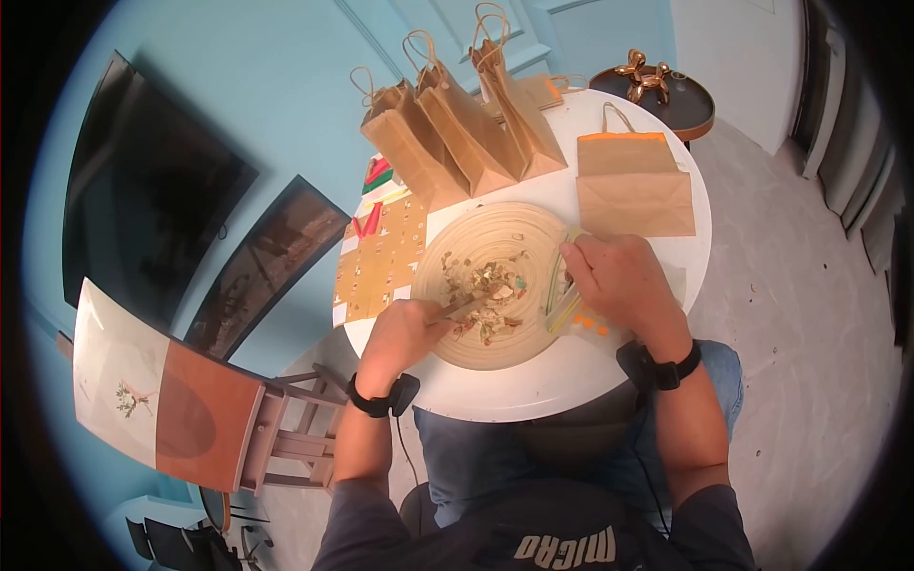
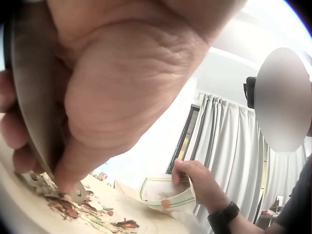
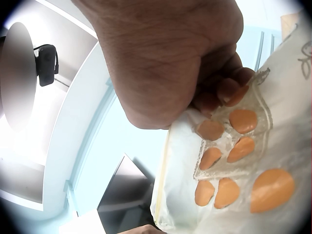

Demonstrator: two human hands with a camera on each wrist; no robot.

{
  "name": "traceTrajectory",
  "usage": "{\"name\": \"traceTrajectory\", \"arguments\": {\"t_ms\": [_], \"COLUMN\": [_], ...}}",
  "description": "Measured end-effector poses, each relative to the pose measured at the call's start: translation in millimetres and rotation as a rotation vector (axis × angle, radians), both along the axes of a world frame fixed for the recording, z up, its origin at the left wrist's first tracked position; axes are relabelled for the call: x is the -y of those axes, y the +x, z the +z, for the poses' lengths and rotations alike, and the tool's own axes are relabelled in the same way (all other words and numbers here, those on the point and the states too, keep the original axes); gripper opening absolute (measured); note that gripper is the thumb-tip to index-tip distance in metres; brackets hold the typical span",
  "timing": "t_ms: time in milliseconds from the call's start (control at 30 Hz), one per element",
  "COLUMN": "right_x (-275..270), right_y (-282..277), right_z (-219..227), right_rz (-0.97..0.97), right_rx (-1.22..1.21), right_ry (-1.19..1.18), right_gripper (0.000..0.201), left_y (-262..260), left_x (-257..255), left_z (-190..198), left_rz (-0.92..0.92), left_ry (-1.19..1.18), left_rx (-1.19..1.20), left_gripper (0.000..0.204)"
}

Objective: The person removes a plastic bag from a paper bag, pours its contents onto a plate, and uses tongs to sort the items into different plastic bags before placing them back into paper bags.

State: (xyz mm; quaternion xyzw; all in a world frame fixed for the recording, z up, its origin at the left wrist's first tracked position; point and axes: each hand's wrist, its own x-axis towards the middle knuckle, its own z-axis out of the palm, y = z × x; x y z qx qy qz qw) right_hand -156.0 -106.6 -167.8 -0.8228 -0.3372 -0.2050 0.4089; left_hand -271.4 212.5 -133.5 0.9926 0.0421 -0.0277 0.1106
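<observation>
A round, shallow tray (image 1: 538, 224) with coiled rings holds a loose heap of dried plant bits (image 1: 500, 276), looking like potpourri. Over the heap, my left hand (image 1: 405, 335) grips a narrow, flat pair of tongs (image 2: 36, 92), its tip down among the bits. At the tray's right side my right hand (image 1: 624, 278) holds a translucent zip bag (image 3: 287, 146) by its upper edge, fingers curled at the mouth. The bag's mouth gapes toward the tray, with green and yellow zip lines and orange spots printed on its side. My right fingertips are partly hidden behind the bag.
Several brown paper bags (image 1: 476, 143) stand at the back of the white round table (image 1: 562, 392). Another paper bag (image 1: 635, 195) lies flat at the right. Patterned gold paper (image 1: 381, 257) with ribbons lies left. A side table (image 1: 698, 119) bears a shiny balloon-dog figure (image 1: 645, 81).
</observation>
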Motion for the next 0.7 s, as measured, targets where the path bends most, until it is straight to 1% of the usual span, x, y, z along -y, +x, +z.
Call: {"name": "traceTrajectory", "arguments": {"t_ms": [100, 300, 400, 600, 700], "right_x": [0.9, -1.1, -1.0, 0.2, 0.1], "right_y": [-0.8, -1.0, -0.8, 1.3, 1.8], "right_z": [1.2, 0.1, 0.8, -2.5, -2.8], "right_rz": [-0.003, 0.004, 0.007, -0.001, 0.001], "right_rx": [-0.004, -0.004, 0.008, -0.021, -0.017], "right_ry": [0.007, 0.007, 0.012, 0.017, 0.015], "right_gripper": [0.039, 0.039, 0.039, 0.039, 0.040], "left_y": [-0.4, 11.7, 19.4, 20.2, 16.6], "left_x": [-0.7, -6.6, 0.2, -2.7, -9.6], "left_z": [3.3, 1.5, -4.1, -6.9, -10.6], "left_rz": [0.017, -0.066, -0.015, 0.012, -0.018], "left_ry": [-0.001, -0.036, -0.059, -0.042, -0.076], "left_rx": [0.007, 0.167, 0.145, 0.052, 0.127], "left_gripper": [0.026, 0.025, 0.024, 0.025, 0.023]}}
